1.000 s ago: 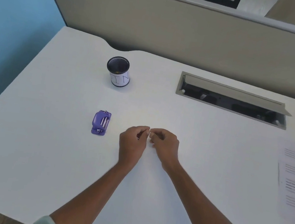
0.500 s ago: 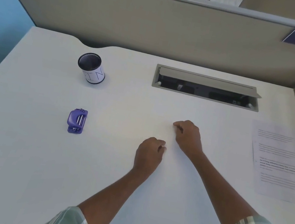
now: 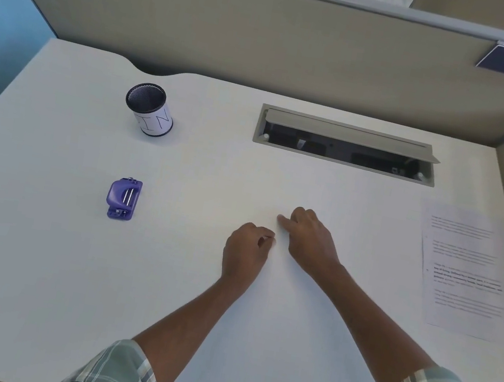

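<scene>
- Head view: your left hand [image 3: 245, 251] rests on the tabletop [image 3: 33, 254] with its fingers [image 3: 264, 237] clenched. The thumb tip is closed against the first finger like a pinch. If something tiny is inside, it is too small to tell.
- Your right hand [image 3: 310, 242] lies just beside it, a little farther from you, and does not touch it. Its fingers [image 3: 305, 213] are loosely bent with the tips down on the tabletop, and one digit points out toward the left hand. They grasp nothing that I can see.
- I judge that both hands are low and close together because this is fine work at the fingertips, where the tabletop gives support.
- The purple punch [image 3: 123, 199] lies flat and untouched, well apart to the left of the left fingers. It is probably put aside but within easy reach.
- The cup [image 3: 150, 108] marked "IN" stands upright beyond the punch, far to the left and ahead of the fingers. I suppose it is a place for receiving things.
- The printed sheet [image 3: 464, 269] lies flat, well to the right of the right fingers, and the open cable tray [image 3: 344, 146] is ahead of them.
</scene>
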The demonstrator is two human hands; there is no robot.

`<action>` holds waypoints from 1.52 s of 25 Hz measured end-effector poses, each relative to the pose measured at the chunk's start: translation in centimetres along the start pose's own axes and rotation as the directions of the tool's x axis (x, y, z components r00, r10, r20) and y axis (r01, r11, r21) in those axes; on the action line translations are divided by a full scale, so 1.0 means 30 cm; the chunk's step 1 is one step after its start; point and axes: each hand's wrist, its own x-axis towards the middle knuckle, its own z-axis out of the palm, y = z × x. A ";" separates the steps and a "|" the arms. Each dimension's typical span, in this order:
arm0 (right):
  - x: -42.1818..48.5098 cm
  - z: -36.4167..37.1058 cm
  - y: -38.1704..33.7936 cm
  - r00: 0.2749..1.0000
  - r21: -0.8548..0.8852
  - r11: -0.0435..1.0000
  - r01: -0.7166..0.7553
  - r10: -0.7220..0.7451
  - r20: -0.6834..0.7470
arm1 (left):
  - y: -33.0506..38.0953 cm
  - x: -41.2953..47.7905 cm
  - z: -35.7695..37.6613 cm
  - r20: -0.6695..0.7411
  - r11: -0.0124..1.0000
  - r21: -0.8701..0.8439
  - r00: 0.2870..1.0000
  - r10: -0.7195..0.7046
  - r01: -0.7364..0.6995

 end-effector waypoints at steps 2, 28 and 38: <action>-0.035 0.005 0.006 1.000 0.004 1.000 0.014 -0.014 -0.022 | -0.008 0.012 -0.003 -0.001 1.000 -0.026 1.000 0.001 -0.001; -0.131 0.044 -0.039 0.980 0.274 0.941 -0.198 0.200 0.023 | -0.053 0.026 -0.008 0.009 0.984 -0.178 1.000 -0.009 0.011; -0.078 0.017 -0.106 0.982 -0.104 0.991 -0.085 0.101 0.158 | -0.059 0.029 -0.012 0.022 0.985 -0.174 1.000 -0.007 0.011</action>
